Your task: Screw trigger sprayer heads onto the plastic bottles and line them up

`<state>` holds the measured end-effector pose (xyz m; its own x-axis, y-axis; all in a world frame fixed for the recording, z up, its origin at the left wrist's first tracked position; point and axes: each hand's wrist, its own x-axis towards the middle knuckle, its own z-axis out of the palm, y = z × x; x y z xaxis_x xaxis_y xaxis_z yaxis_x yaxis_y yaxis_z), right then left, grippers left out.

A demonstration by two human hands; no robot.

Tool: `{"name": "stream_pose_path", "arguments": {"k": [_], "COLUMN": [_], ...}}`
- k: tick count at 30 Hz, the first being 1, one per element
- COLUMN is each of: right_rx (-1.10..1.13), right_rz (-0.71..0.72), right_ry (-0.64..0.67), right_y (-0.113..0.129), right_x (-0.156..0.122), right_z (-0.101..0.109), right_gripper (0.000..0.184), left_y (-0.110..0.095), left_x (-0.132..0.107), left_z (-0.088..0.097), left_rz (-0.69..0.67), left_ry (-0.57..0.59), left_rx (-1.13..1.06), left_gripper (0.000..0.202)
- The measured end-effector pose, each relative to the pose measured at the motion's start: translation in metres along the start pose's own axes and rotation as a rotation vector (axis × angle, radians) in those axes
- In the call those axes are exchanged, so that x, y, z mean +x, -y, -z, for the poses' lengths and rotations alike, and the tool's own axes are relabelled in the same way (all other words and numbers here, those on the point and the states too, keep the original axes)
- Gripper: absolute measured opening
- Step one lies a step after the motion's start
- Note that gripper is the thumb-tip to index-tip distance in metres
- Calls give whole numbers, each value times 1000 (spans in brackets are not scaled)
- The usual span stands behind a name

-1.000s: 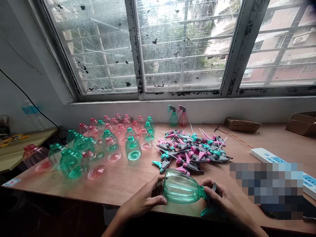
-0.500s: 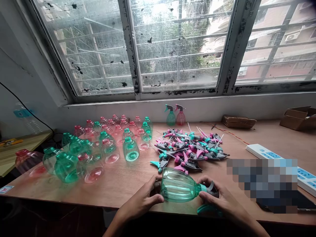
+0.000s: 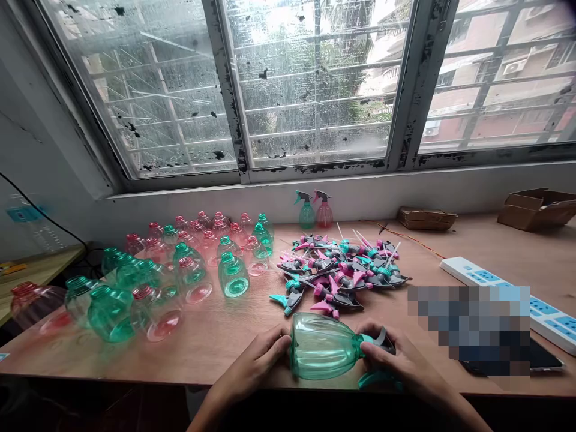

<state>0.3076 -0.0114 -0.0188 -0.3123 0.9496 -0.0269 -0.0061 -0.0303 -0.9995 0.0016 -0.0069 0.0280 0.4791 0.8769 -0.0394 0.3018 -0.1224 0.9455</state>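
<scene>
A clear green spray bottle (image 3: 321,348) lies on its side in the air near the table's front edge, base to the left. My left hand (image 3: 270,354) grips it at the base, thumb on the near side. At the neck, my right hand (image 3: 391,354) is closed around the grey and teal spray head (image 3: 369,345), whose teal trigger (image 3: 378,378) points down toward me. The head sits on the bottle mouth; whether it is fully tightened I cannot tell. Just beyond the bottle lies a heap of loose pink, teal and grey spray heads (image 3: 342,273).
Several open pink and green bottles, such as a green bottle (image 3: 233,275), stand on the left of the table. Two complete spray bottles (image 3: 324,213) stand by the wall. On the right are a power strip (image 3: 477,275), cardboard boxes (image 3: 535,210) and a blurred-out dark device (image 3: 542,359).
The bottle has turned slightly about its long axis and dipped a little. My left fingers have shifted on its base, while my right hand stays on the spray head. The view has swung slightly right.
</scene>
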Motion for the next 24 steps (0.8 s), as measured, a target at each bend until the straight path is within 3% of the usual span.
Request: {"name": "stream_pose_path", "arguments": {"k": [5,7,9,13,24], "right_rx": [38,38,25,-10,3], "right_rz": [-8,-11,-6,-7,-3], "right_ry": [23,14,3,-13,-28], "right_y": [3,3,3,1,2], "right_x": [-2,-2,-1,0,1], "right_z": [-2,-2,-1,1,0], "right_gripper": [44,45,46,46,43], "left_y": [9,12,15,19,15], "left_x": [3,5,6,9,6], "left_z": [2,3,4,5,7], "left_rz": [3,-14,-47,-87,-43], "left_ry": [46,56,40,20,0], "left_rx": [-5,-10,-54,-161,-66], "left_gripper": [57,54,51,66,49]}}
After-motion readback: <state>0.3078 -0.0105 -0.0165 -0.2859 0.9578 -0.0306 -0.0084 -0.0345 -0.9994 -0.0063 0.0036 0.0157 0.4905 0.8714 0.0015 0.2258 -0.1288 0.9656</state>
